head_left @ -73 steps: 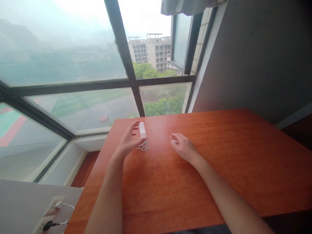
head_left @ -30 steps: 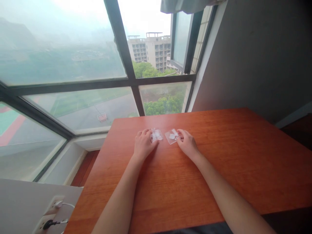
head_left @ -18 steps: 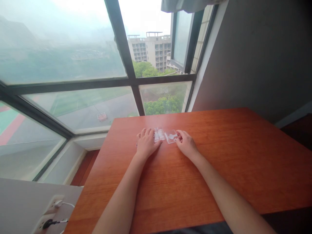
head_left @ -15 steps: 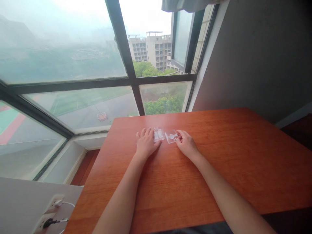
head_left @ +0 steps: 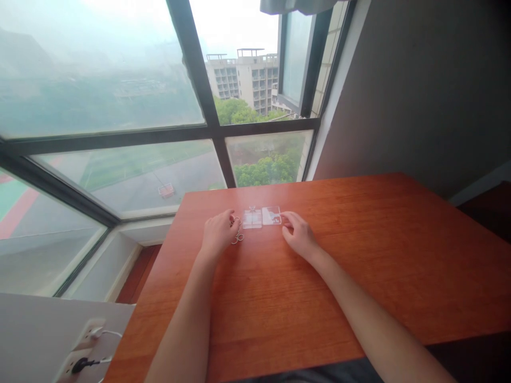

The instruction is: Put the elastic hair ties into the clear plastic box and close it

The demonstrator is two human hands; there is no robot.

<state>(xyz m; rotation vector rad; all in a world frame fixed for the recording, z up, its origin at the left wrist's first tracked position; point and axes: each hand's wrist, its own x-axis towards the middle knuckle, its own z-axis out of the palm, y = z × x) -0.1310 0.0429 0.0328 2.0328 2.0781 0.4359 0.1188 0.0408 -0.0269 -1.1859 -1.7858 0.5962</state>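
A small clear plastic box [head_left: 252, 219] lies opened flat on the brown table. Its lid [head_left: 272, 215], with a white patch on it, extends to the right. Several metal rings [head_left: 238, 237] are just left of the box. My left hand [head_left: 217, 231] has its fingers curled at the rings and seems to grip some of them; its fingertips are partly hidden. At the lid's right edge, the index finger of my right hand [head_left: 299, 234] touches or nearly touches the plastic. The thumb of that hand is apart from the index finger, with nothing visible between.
The wooden table [head_left: 359, 266] reaches toward a large window [head_left: 215, 130] at the back. A grey wall [head_left: 419, 106] rises on the right. At the lower left, plugs and cables sit in a wall socket [head_left: 85, 340].
My left hand has moved left off the box and curled at the rings, which now show on its right. The box and lid lie straighter, and my right hand has loosened from the lid.
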